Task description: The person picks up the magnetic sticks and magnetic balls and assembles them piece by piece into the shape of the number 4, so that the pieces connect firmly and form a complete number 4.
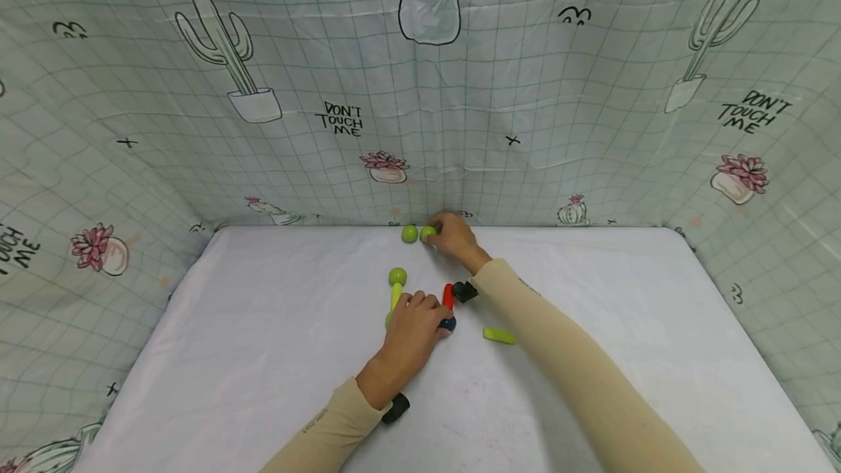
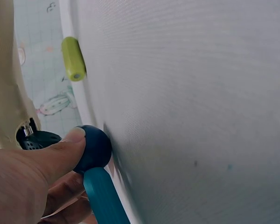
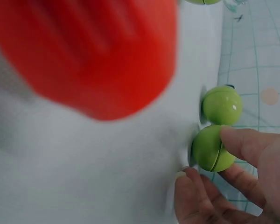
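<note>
My left hand [image 1: 409, 331] gripped the dark blue ball [image 2: 96, 148]; my right hand [image 1: 455, 236] pinched a green ball [image 3: 208, 148], perhaps touching its green neighbour [image 3: 222, 105].

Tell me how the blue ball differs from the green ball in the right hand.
The blue ball is dark; the green ball is light. The left hand holds the blue ball; the right hand pinches the green ball. The blue ball meets a teal stick, while the green ball sits beside another green ball. Both are round.
</note>
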The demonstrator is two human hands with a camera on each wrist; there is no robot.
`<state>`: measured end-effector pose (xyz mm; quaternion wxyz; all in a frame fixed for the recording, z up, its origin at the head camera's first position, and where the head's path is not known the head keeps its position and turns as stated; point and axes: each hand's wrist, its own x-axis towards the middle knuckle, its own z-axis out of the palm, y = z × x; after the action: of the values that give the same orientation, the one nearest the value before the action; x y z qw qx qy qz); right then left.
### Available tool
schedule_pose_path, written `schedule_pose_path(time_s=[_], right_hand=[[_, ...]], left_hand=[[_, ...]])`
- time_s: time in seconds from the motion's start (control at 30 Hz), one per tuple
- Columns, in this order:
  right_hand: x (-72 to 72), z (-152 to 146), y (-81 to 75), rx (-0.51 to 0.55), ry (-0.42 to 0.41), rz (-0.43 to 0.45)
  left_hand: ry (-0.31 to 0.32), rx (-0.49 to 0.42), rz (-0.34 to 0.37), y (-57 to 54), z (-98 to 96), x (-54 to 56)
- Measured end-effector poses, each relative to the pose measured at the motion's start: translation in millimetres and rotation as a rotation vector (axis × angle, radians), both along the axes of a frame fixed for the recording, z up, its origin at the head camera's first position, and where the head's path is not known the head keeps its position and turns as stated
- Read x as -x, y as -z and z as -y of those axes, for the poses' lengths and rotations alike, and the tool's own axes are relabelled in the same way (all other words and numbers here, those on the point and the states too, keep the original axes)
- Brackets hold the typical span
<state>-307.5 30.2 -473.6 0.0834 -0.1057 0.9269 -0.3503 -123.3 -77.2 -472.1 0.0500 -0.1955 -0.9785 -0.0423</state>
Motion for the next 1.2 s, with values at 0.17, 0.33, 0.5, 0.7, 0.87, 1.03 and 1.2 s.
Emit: schedule_pose_path(time_s=[0.17, 0.33, 0.5, 0.7, 0.87, 1.03, 1.2], right_hand=[[-4.4, -3, -1.6, -0.02, -0.012, 0.0], [-11.1, -8, -6.4, -0.012, -0.03, 0.039], [-20.5, -18, -13.0, -0.011, -0.057, 0.077], [-33.2, -36, -10.9, -0.018, -0.092, 0.121], [-45.4, -48, -6.9, 0.026, -0.121, 0.152], [-55.7, -56, -2.8, 0.04, -0.127, 0.17], [-62.3, -60, -0.3, 0.059, -0.113, 0.19]], left_hand=[[-0.004, 0.002, 0.026, -1.8, -1.2, 0.4], [-0.004, -0.016, 0.026, -1.5, -0.3, 0.3], [-0.008, -0.016, 0.024, -1.3, 0.5, 0.7], [-0.004, -0.021, 0.026, -0.8, 0.3, 0.0], [-0.005, -0.034, 0.013, -0.9, 1.2, -0.2], [0.0, -0.052, 0.004, -1.3, 1.0, -1.2], [-0.013, -0.06, 0.022, -1.1, -0.7, -1.9]])
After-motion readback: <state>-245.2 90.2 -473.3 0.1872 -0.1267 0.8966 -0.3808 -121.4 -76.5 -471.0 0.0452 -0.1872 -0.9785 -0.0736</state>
